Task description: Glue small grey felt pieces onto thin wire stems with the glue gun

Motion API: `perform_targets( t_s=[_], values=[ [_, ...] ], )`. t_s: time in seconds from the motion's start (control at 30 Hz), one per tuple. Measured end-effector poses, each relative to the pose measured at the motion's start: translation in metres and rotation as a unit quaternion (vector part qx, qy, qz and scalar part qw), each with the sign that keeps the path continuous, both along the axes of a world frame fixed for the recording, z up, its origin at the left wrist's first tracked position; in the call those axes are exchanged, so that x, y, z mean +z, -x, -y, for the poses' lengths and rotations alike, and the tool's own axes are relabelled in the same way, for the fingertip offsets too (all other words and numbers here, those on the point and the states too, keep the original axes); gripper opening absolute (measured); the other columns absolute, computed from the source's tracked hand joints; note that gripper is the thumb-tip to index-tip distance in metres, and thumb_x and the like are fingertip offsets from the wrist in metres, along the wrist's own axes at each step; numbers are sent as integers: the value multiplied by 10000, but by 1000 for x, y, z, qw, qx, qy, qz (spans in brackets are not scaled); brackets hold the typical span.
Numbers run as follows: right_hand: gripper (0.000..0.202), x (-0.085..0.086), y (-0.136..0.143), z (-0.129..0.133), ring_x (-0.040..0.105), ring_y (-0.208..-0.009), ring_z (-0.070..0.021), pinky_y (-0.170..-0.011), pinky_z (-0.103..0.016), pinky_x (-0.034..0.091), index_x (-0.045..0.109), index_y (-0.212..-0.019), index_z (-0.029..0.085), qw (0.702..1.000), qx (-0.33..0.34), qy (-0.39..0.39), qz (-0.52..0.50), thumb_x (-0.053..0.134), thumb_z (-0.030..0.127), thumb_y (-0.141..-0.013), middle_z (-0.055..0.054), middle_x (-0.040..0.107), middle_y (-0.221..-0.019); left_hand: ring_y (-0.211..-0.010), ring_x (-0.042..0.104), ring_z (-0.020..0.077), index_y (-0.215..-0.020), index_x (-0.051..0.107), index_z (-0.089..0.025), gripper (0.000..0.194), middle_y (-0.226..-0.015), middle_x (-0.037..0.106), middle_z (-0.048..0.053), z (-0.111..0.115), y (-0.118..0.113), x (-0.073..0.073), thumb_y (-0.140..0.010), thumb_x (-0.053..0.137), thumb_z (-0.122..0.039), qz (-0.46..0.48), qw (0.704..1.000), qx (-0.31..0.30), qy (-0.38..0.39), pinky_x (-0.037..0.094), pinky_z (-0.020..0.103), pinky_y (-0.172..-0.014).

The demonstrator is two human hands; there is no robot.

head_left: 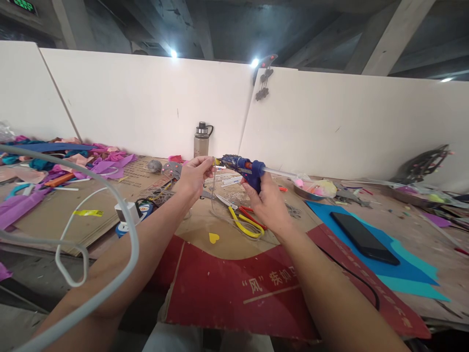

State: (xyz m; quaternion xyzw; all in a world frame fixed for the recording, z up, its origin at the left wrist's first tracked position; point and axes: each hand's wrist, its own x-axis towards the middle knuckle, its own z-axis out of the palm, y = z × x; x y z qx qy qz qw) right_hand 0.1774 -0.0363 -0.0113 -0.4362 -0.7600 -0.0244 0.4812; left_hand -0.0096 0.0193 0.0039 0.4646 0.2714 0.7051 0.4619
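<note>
My right hand (266,198) is wrapped round the handle of a blue glue gun (238,164), with a clear glue stick (280,172) out of its back end. The gun's nozzle points left, right at the fingertips of my left hand (194,173). Those fingers pinch a small yellow piece (217,161), and a thin grey cord (213,188) hangs below them. Whether the nozzle touches the piece is too small to tell. Under the hands lie scissors with yellow handles (244,224) and a red-handled tool (252,215). A yellow heart (214,238) lies on the cardboard nearer to me.
A bottle (202,139) stands by the white partition. Purple and pink scraps (110,164) and a power strip (144,211) are left. A black phone (362,237) lies on blue sheets (414,269) at right. A white cable (134,244) loops across the near left.
</note>
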Motion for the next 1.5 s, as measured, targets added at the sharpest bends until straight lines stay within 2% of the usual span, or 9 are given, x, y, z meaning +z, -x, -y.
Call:
perform_targets(
  t_s=[0.2,0.53,0.9,1.27,1.5],
  values=[
    [347,-2,-1,-1,605,-958,-299,-805,-427,471,467,-1199,171,1000,2,11,-1,445,361,-910,-165,634,-1086,-517,509,65,-678,652,-138,207,-578,570,-13,-1,1,0,-610,784,-283,14,1000,-13,4,362,199,-474],
    [326,-1,0,1,608,-883,-291,-767,-415,471,488,-1163,174,1000,-16,1,-2,462,364,-899,-153,650,-1005,-518,511,65,-665,632,-136,193,-565,555,-14,2,2,4,-624,770,-264,22,999,-19,15,352,195,-475],
    [339,0,-1,2,602,-977,-312,-813,-444,468,474,-1191,178,1000,-8,12,-7,455,363,-908,-166,637,-1092,-535,513,65,-658,635,-136,181,-572,546,-13,1,2,3,-624,767,-255,30,999,-29,3,339,187,-466],
    [316,1,1,3,605,-947,-318,-799,-460,469,488,-1155,178,1000,-17,16,-3,441,373,-911,-165,644,-1041,-496,499,67,-655,639,-146,194,-546,566,-9,-3,0,-2,-634,770,-288,-5,1000,-30,1,348,197,-466],
    [333,2,0,3,612,-934,-307,-794,-445,469,475,-1185,176,1000,-11,15,-1,444,368,-914,-160,648,-1041,-493,496,67,-654,639,-142,187,-540,559,-10,0,-1,-1,-624,774,-268,1,1000,-27,6,342,194,-455]
  ],
)
